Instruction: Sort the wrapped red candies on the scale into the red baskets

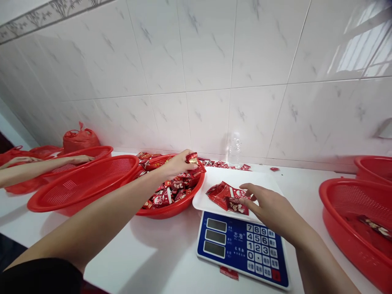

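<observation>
My left hand [179, 165] is closed around small red-and-gold wrapped packets [192, 158], above the right side of a red basket [165, 213]. That basket is heaped with small red and brown wrapped packets [179, 184]. Over the white tray [200, 200] of a blue digital scale [232, 249], my right hand [272, 206] has its thumb and fingers on the right end of a red packet [221, 194]. A dark red-brown packet [237, 205] lies against it, near my thumb. The scale's displays look blank.
Red baskets [82, 183] stand to the left, where another person's arm [45, 167] reaches into one. More red baskets [337, 204] stand at right. A tied red bag [80, 139], clear bottle [235, 149] and loose packets [219, 164] are along the wall. One packet [229, 272] lies before the scale.
</observation>
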The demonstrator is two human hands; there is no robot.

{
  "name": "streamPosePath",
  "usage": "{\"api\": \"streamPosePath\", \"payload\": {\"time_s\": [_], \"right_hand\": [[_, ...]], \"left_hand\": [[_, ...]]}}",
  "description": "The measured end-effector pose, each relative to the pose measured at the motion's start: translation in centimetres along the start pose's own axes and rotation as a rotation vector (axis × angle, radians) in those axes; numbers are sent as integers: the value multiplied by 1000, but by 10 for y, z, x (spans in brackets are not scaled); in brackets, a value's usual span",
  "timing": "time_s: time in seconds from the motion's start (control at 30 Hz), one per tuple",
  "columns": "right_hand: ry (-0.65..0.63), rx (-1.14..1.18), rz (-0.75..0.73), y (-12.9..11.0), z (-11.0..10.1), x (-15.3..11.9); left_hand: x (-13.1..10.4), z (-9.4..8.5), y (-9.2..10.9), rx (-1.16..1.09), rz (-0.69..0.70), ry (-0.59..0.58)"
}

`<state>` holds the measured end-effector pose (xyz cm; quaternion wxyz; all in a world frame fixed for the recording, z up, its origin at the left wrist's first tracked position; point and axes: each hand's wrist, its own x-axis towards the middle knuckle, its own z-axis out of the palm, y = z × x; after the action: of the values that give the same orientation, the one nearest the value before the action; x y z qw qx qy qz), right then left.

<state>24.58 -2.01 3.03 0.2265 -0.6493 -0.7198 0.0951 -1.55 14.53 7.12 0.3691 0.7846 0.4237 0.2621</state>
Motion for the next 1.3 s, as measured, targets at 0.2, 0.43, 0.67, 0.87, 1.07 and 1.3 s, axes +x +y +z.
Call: {"api": "streamPosePath", "payload": {"time_s": [0.2, 0.43, 0.67, 0.87, 1.07, 1.3], "right_hand": [[1, 13, 14, 2, -1, -1], [11, 35, 19, 5, -6, 0], [-29, -1, 52, 16, -7, 4], [-68, -7, -8, 26, -2, 6], [-122, 63, -78, 24, 3, 8], [-150, 57, -18, 23, 9, 11]], "left_hand": [[8, 67, 15, -159, 78, -170], [19, 96, 15, 102, 177, -130], [12, 103, 11, 269, 197, -202], [-2, 113, 12, 406, 294, -346], [-7, 107, 19, 213, 241, -253], [-14, 94, 11, 72, 181, -65]]}}
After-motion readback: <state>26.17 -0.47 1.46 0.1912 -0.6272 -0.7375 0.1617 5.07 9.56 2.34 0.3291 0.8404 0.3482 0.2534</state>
